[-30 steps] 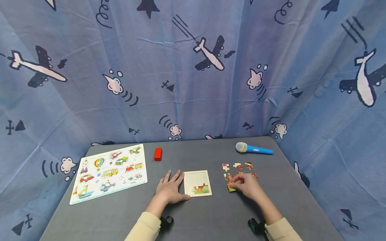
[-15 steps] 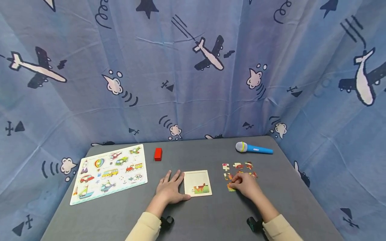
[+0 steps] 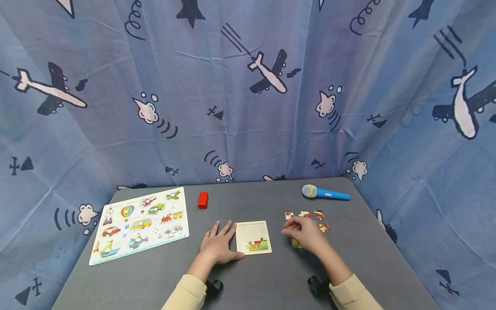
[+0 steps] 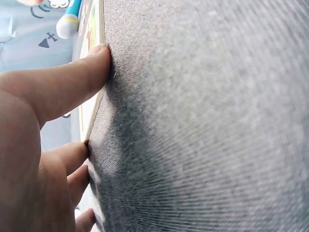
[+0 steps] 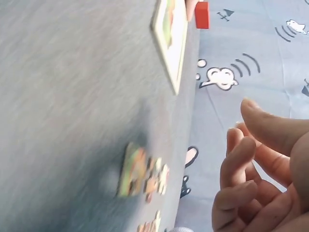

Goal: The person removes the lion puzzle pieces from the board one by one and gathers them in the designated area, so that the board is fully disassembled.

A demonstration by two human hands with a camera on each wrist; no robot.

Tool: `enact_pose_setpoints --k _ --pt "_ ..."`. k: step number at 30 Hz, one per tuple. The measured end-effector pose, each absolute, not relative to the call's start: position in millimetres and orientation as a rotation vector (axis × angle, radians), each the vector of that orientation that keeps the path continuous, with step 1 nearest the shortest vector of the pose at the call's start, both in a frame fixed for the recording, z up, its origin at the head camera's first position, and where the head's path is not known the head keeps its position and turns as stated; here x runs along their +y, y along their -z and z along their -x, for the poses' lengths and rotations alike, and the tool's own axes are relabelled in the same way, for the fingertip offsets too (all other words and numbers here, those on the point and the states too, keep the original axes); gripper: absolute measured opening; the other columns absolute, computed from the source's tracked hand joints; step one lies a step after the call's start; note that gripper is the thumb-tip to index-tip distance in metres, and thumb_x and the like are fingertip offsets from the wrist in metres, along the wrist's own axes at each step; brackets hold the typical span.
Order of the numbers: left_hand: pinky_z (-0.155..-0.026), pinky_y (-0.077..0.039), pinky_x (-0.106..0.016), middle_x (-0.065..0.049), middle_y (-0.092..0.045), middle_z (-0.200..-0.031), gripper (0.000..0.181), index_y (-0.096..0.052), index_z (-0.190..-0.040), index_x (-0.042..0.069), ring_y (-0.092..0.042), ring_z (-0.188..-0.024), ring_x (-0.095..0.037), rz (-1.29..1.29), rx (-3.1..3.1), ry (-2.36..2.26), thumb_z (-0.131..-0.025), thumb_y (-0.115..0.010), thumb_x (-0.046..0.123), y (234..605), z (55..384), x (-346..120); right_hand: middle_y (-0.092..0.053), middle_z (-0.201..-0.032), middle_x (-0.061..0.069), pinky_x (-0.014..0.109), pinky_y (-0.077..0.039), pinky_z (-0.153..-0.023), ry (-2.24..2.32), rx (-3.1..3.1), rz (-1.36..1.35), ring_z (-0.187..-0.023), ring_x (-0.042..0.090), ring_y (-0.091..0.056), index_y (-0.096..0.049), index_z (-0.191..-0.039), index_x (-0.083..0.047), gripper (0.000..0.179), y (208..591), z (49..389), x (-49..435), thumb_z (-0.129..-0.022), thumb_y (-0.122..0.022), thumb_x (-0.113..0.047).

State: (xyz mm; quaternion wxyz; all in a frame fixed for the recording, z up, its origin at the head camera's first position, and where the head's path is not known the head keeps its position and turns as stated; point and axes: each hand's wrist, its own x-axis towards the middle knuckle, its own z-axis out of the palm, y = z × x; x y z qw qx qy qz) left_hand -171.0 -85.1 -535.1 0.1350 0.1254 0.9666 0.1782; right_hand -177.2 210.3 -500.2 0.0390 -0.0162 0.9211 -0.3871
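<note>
Flat on the table, my left hand (image 3: 218,249) has its fingers spread beside a square wooden puzzle tray (image 3: 251,229). Its thumb and a fingertip touch the tray's edge in the left wrist view. Joined picture puzzle pieces (image 3: 258,244) lie in the tray's lower right part. Raised over the loose puzzle pieces, my right hand (image 3: 306,234) has loosely bent fingers, and no piece shows between them in the right wrist view. One loose piece (image 5: 131,170) lies on the table below that hand. Others (image 3: 319,214) show past it; the hand hides some.
A blue toy microphone (image 3: 327,193) lies at the back right. The red block (image 3: 203,200) stands behind the left hand. A large vehicle picture board (image 3: 141,224) covers the table's left side. A patterned blue curtain (image 3: 248,142) hangs behind the table.
My right hand has come away from the near left loose piece, rising and shifting a little leftward. That piece stays on the table. The left hand keeps its place by the tray.
</note>
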Motion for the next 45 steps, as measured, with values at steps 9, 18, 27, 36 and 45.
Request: enact_pose_setpoints --k 9,18,27,36,45 --pt "-0.121 -0.021 -0.062 -0.003 -0.030 -0.166 0.098 -0.038 -0.157 0.019 -0.016 -0.154 -0.040 -0.365 2.794 -0.523 -0.078 -0.075 0.063 535.1 170.0 -85.6 -0.066 -0.080 -0.003 0.026 -0.046 -0.058 1.285 2.798 0.091 -0.069 0.014 -0.054 -0.074 -0.099 -0.008 0.017 497.8 176.2 177.9 -0.085 -0.081 -0.016" --pt "-0.123 -0.017 -0.061 -0.002 -0.028 -0.167 0.096 -0.035 -0.159 0.020 -0.013 -0.155 -0.039 -0.335 2.775 -0.512 -0.080 -0.074 0.059 535.4 172.1 -83.9 -0.066 -0.076 -0.003 0.023 -0.042 -0.053 1.333 2.694 0.237 -0.061 0.011 -0.052 -0.072 -0.102 -0.004 0.020 514.1 175.1 148.3 -0.085 -0.081 -0.011" --pt "-0.121 -0.020 -0.062 -0.003 -0.030 -0.166 0.096 -0.038 -0.158 0.019 -0.016 -0.155 -0.039 -0.350 2.794 -0.508 -0.079 -0.075 0.061 532.7 171.2 -85.2 -0.064 -0.081 -0.002 0.026 -0.042 -0.063 1.080 2.769 0.357 -0.068 0.009 -0.051 -0.073 -0.098 -0.011 0.024 534.9 176.7 133.6 -0.079 -0.086 -0.016" --pt "-0.121 -0.021 -0.062 -0.003 -0.031 -0.166 0.097 -0.039 -0.157 0.018 -0.017 -0.154 -0.039 -0.357 2.801 -0.496 -0.079 -0.075 0.062 530.8 170.9 -85.6 -0.060 -0.084 -0.002 0.033 -0.044 -0.071 0.996 2.783 0.409 -0.078 0.013 -0.053 -0.072 -0.088 -0.014 0.015 538.4 176.7 129.7 -0.080 -0.085 -0.014" --pt "-0.121 -0.021 -0.061 -0.003 -0.030 -0.166 0.097 -0.039 -0.157 0.019 -0.017 -0.155 -0.039 -0.355 2.798 -0.490 -0.079 -0.074 0.063 534.2 171.8 -85.4 -0.063 -0.082 -0.003 0.029 -0.043 -0.068 1.061 2.768 0.444 -0.073 0.011 -0.053 -0.064 -0.084 -0.015 0.023 538.5 176.3 129.6 -0.078 -0.085 -0.009"
